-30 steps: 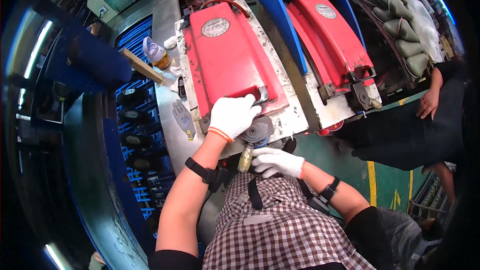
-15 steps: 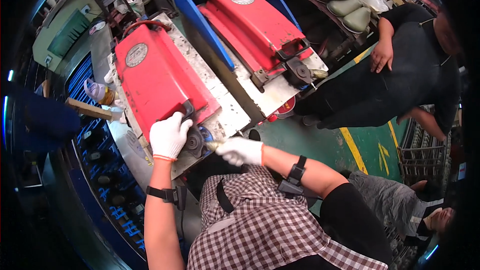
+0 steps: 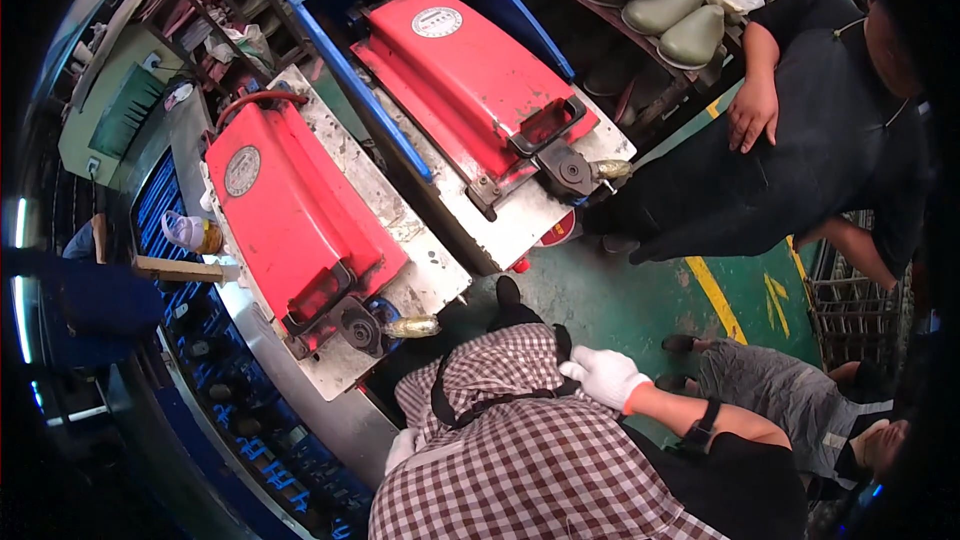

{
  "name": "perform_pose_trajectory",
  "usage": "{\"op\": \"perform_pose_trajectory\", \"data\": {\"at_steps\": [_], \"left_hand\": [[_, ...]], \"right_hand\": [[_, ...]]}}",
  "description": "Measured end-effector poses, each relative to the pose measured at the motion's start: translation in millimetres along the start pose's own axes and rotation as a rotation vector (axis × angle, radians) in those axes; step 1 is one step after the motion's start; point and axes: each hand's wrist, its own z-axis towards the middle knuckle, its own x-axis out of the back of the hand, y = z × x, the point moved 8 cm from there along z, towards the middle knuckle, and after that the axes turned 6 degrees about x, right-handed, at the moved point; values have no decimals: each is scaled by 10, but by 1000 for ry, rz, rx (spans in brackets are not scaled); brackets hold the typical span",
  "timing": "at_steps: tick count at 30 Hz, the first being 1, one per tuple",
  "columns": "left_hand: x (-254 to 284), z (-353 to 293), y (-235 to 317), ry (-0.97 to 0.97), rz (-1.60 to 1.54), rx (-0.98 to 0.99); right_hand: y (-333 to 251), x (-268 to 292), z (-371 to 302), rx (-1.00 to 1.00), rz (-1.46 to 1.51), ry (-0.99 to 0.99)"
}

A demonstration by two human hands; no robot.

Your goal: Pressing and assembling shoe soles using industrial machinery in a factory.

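My right hand point(image 3: 605, 377), in a white knit glove with an orange cuff, is beside the right edge of my brown-and-white checked apron point(image 3: 520, 450). Its fingers are curled together; whatever they hold, if anything, does not show. My left hand point(image 3: 400, 448), also gloved, is low at the apron's left edge, mostly covered by the cloth, its fingers hidden. In front of me, the nearer red-covered machine point(image 3: 290, 200) stands untouched. At its near end are a black handle point(image 3: 320, 300), a round black part point(image 3: 360, 328) and a worn brass-coloured grip point(image 3: 412, 327).
A second red-covered machine point(image 3: 470, 70) sits right of it inside a blue frame point(image 3: 380, 130). Green boots point(image 3: 690, 35) lie on a rack at the back right. One person in black point(image 3: 770, 160) stands at the right; another in grey point(image 3: 770, 390) is below.
Both hands have left the nearer machine: my left came off its handle back to the apron, my right off the brass-coloured grip toward the right. The view has shifted, uncovering the machine's near end.
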Motion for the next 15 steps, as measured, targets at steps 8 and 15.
{"op": "perform_pose_trajectory", "data": {"at_steps": [8, 15], "left_hand": [[358, -673, 899, 381, 169, -388], [458, -534, 910, 286, 109, -91]], "right_hand": [[12, 10, 447, 229, -80, 62], [566, 19, 426, -27, -137, 219]]}}
